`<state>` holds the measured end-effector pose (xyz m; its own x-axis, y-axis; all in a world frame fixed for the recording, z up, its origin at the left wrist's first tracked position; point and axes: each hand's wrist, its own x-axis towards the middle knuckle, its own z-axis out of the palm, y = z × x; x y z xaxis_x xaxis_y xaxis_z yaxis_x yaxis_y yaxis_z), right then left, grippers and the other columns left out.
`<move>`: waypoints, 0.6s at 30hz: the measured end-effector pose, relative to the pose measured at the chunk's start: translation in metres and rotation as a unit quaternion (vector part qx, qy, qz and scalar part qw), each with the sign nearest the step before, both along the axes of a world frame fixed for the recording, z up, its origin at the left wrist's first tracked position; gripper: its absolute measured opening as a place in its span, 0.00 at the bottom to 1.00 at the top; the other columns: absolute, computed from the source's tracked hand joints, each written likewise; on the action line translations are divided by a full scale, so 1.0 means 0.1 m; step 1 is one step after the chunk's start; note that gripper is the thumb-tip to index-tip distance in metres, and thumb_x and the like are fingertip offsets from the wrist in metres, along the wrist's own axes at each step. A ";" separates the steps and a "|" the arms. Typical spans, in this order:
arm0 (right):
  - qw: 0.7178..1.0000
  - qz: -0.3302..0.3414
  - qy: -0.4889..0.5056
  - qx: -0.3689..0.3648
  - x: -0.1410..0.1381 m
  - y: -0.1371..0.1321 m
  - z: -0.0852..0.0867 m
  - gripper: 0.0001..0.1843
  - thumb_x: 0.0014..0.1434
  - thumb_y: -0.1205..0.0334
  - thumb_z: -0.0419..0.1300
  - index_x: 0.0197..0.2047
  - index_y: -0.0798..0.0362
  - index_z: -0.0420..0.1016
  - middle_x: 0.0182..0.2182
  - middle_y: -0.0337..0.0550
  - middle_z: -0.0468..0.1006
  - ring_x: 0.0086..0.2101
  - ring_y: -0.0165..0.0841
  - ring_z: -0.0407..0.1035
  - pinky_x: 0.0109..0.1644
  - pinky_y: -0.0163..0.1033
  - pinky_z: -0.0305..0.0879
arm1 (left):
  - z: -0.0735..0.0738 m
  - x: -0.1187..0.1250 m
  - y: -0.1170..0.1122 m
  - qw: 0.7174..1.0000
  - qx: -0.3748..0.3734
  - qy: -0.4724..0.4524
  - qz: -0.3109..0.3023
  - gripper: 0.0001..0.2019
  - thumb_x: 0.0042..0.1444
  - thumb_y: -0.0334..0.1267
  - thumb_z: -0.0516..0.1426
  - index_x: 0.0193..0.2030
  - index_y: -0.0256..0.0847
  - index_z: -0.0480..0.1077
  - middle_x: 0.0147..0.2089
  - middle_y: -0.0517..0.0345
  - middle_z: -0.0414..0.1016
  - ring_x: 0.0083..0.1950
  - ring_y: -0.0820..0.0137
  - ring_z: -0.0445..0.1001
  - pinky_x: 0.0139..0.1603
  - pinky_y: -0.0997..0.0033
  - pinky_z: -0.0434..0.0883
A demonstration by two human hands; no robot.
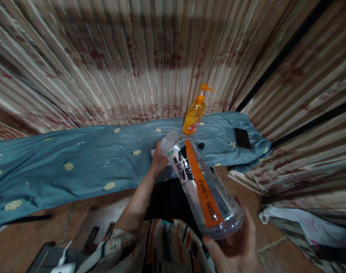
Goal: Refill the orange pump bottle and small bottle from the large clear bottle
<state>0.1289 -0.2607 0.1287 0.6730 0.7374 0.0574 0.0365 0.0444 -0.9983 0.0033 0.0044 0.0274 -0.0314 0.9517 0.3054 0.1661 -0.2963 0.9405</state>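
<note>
A large clear plastic bottle [200, 185] with a silver, black and orange label lies tilted across my view, its neck up and to the left. My left hand [159, 159] is wrapped round the neck end; most of its fingers are hidden behind the bottle. Around the base, my right hand [235, 242] is closed, thumb underneath and fingers at the far side. A scrap of something white shows beside my left hand, too little to name. Just beyond the bottle stands an orange pump bottle [194, 115] of yellow liquid. Close to it lies a small round black object [201, 145].
A blue-green cloth [90, 159] with pineapple prints covers the long surface before me. A black phone [242, 138] lies near its right end. Patterned curtains [150, 60] hang behind and to the right. A white plastic bag [309, 223] and a charger with cable [63, 261] are lower down.
</note>
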 end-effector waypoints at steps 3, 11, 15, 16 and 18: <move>1.000 0.002 -0.003 -0.010 0.00 -0.01 0.01 0.50 0.50 0.53 0.77 0.71 0.44 0.60 0.66 0.53 0.70 0.60 0.47 0.72 0.58 0.47 0.72 | 0.00 0.00 0.00 1.000 0.006 0.004 0.000 0.24 0.51 0.43 0.67 0.56 0.46 0.70 0.50 0.48 0.79 0.57 0.53 0.78 0.61 0.48 0.75; 1.000 0.000 0.005 -0.019 -0.02 0.00 0.01 0.52 0.50 0.50 0.76 0.73 0.41 0.57 0.69 0.52 0.66 0.62 0.47 0.69 0.61 0.48 0.70 | 0.00 0.00 0.00 1.000 -0.001 0.015 0.004 0.27 0.48 0.42 0.67 0.55 0.44 0.69 0.50 0.47 0.79 0.56 0.52 0.78 0.57 0.51 0.76; 1.000 -0.002 -0.008 -0.002 -0.02 0.00 0.02 0.49 0.49 0.51 0.77 0.70 0.39 0.62 0.70 0.48 0.64 0.60 0.45 0.72 0.58 0.45 0.72 | -0.02 0.00 0.01 1.000 -0.014 0.005 0.001 0.25 0.49 0.41 0.66 0.55 0.45 0.69 0.50 0.48 0.79 0.54 0.53 0.79 0.57 0.51 0.76; 1.000 -0.003 -0.007 0.003 -0.02 0.00 0.02 0.47 0.49 0.52 0.77 0.69 0.39 0.64 0.71 0.47 0.63 0.59 0.44 0.73 0.57 0.44 0.73 | -0.03 -0.01 0.01 1.000 -0.015 0.002 0.003 0.24 0.49 0.40 0.66 0.54 0.46 0.70 0.50 0.49 0.79 0.53 0.54 0.79 0.57 0.51 0.76; 1.000 -0.003 -0.005 0.009 -0.03 0.01 0.03 0.46 0.49 0.52 0.77 0.69 0.38 0.64 0.71 0.47 0.63 0.57 0.42 0.74 0.56 0.42 0.73 | -0.05 -0.01 0.02 1.000 -0.010 -0.010 -0.002 0.24 0.48 0.39 0.66 0.53 0.47 0.70 0.51 0.49 0.79 0.52 0.54 0.79 0.58 0.50 0.75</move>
